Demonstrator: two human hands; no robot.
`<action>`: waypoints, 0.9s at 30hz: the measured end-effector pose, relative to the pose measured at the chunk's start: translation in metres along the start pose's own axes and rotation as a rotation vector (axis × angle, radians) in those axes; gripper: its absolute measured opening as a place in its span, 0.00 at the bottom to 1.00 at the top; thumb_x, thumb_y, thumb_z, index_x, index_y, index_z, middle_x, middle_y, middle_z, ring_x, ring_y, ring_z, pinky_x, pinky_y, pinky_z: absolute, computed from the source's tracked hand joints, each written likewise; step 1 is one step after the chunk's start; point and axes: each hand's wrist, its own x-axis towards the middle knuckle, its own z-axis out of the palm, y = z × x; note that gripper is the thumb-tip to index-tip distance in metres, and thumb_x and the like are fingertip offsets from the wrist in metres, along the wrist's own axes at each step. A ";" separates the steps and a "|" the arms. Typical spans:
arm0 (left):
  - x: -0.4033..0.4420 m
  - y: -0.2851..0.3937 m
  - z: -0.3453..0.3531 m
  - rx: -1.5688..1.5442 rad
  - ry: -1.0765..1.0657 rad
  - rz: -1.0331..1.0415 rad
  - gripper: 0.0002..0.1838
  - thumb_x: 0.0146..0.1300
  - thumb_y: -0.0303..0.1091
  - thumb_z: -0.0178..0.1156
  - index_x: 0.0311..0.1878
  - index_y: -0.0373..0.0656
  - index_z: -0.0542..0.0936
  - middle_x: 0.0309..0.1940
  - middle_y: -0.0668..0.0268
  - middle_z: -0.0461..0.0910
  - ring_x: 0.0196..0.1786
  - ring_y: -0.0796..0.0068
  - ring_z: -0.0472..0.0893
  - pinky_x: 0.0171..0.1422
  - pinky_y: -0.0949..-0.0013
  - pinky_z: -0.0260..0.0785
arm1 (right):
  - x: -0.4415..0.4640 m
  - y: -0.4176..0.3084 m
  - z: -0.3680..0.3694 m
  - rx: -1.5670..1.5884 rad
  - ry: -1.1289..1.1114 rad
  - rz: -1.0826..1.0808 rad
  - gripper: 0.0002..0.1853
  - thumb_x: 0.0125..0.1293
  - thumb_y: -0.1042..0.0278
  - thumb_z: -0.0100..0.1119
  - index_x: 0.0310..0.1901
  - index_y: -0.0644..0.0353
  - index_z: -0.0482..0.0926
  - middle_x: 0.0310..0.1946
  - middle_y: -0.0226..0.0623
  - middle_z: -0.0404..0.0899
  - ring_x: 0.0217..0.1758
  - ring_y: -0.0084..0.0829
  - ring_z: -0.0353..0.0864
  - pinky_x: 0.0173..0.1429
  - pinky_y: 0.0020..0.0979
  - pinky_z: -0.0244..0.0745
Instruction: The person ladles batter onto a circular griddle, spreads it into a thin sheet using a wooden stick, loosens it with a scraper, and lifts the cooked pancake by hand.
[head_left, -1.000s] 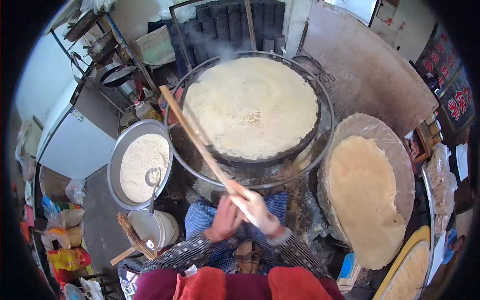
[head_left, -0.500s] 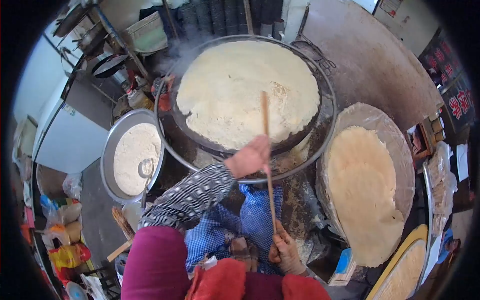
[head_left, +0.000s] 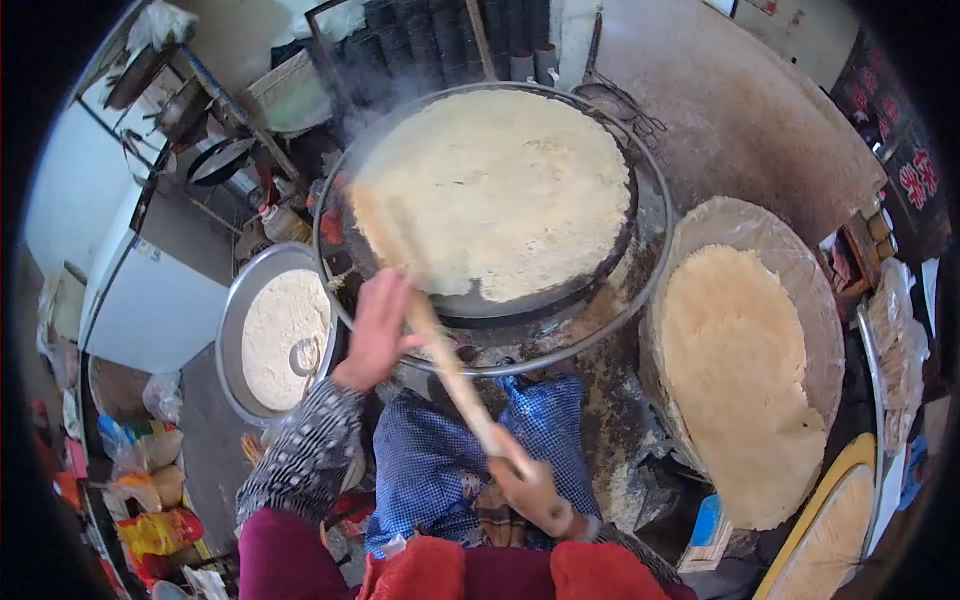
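Observation:
A long wooden scraper, blurred by motion, slants from the lower middle up to the left edge of a round griddle. My right hand is wrapped round its lower end. Beside its middle, my left hand has its fingers stretched and raised, the thumb close to the wood; whether they touch is unclear. A wide pale sheet of batter covers most of the griddle, with an uneven front edge and steam at the back left.
A metal basin of pale batter with a ladle stands on the left. On the right, a thin tan flatbread lies on a plastic-covered round stand. A metal ring surrounds the griddle. A yellow-edged round board leans at the lower right.
The scraper has swung from upright over the batter to slanting left. My left hand has moved left and opened. My right hand has shifted slightly left.

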 end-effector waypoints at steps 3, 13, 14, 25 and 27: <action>0.096 0.059 0.044 -0.317 0.064 0.364 0.47 0.50 0.61 0.51 0.63 0.31 0.59 0.63 0.45 0.58 0.68 0.47 0.56 0.71 0.52 0.48 | -0.037 -0.019 -0.028 0.055 0.196 0.182 0.27 0.64 0.68 0.50 0.66 0.50 0.61 0.25 0.28 0.73 0.21 0.17 0.71 0.25 0.22 0.68; 0.179 -0.018 0.143 -0.032 -0.205 0.329 0.37 0.50 0.58 0.52 0.49 0.29 0.71 0.52 0.44 0.68 0.59 0.47 0.67 0.64 0.58 0.61 | 0.069 -0.043 -0.064 0.999 -0.042 0.262 0.26 0.69 0.61 0.45 0.67 0.48 0.56 0.13 0.21 0.53 0.12 0.14 0.51 0.18 0.19 0.50; 0.176 -0.040 0.139 -0.001 -0.170 0.310 0.36 0.49 0.58 0.52 0.48 0.30 0.71 0.53 0.44 0.68 0.59 0.48 0.67 0.64 0.58 0.61 | 0.086 -0.046 -0.063 0.999 -0.039 0.266 0.26 0.69 0.61 0.45 0.67 0.48 0.56 0.13 0.21 0.53 0.12 0.14 0.51 0.18 0.19 0.50; -0.041 -0.149 0.023 0.338 -0.156 -0.083 0.38 0.53 0.49 0.56 0.60 0.29 0.63 0.58 0.44 0.65 0.63 0.46 0.62 0.68 0.52 0.53 | 0.137 -0.058 0.018 -0.360 -0.309 -0.073 0.27 0.62 0.61 0.50 0.64 0.47 0.61 0.29 0.55 0.77 0.34 0.53 0.78 0.38 0.42 0.73; -0.018 -0.095 0.016 0.135 -0.024 -0.091 0.42 0.47 0.49 0.61 0.61 0.30 0.62 0.59 0.46 0.64 0.64 0.46 0.61 0.69 0.52 0.50 | 0.091 -0.044 0.003 -0.324 -0.230 -0.002 0.27 0.64 0.60 0.50 0.65 0.49 0.60 0.27 0.52 0.78 0.30 0.43 0.79 0.33 0.37 0.73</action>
